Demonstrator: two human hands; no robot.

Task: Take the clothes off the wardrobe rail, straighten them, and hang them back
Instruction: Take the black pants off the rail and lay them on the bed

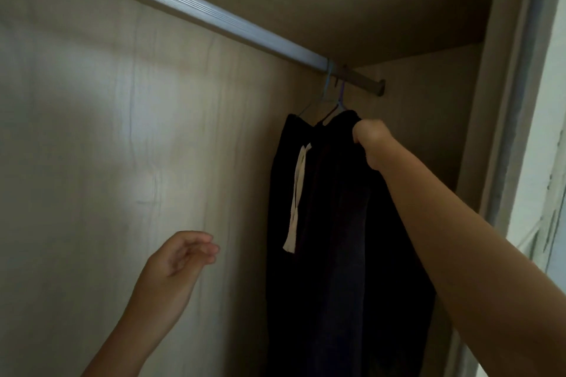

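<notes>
From your head camera: your right hand (369, 139) is fisted around the top edge of the dark clothes (337, 223), which hang from thin blue hangers (327, 95) at the far right end of the wardrobe rail (183, 6). A pale drawstring (298, 193) dangles down their front. Your left hand (180, 257) floats lower left, fingers loosely curled, holding nothing.

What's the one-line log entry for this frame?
right hand: grips dark garment top | left hand: open, holds nothing | hangers: on rail
</notes>
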